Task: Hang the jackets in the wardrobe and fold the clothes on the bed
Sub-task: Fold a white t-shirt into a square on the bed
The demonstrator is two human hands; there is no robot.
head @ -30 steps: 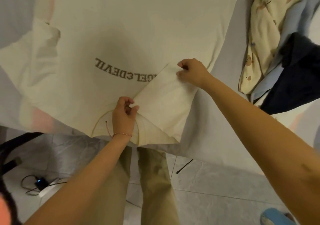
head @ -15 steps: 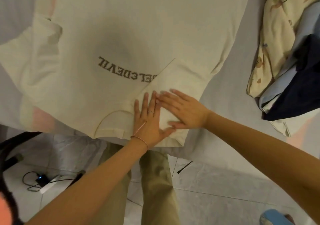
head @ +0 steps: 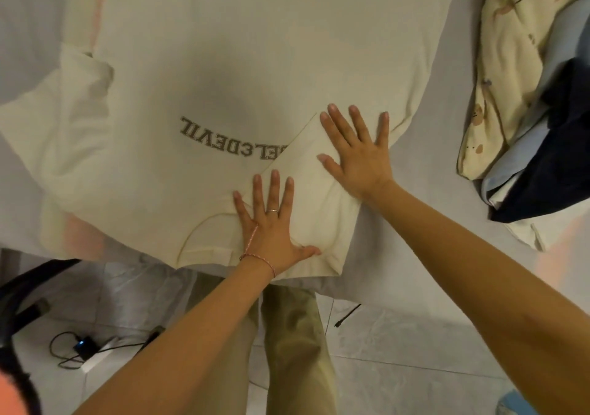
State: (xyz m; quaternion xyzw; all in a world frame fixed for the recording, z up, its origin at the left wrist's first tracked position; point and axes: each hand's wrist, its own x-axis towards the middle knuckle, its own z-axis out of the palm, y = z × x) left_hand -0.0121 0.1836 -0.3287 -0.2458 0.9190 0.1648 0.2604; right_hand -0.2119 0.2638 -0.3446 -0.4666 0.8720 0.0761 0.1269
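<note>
On the cream T-shirt (head: pixel 255 63) lettered "ELDEVIL", left hand (head: pixel 271 223) and right hand (head: pixel 360 159) press flat; fingers (head: pixel 346 129) spread.

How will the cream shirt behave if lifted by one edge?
Shirt likely floppy: its folded sleeve lies limp and flat. Probably light: thin cloth wrinkles under the left hand. May slide on the smooth sheet if pushed.
</note>
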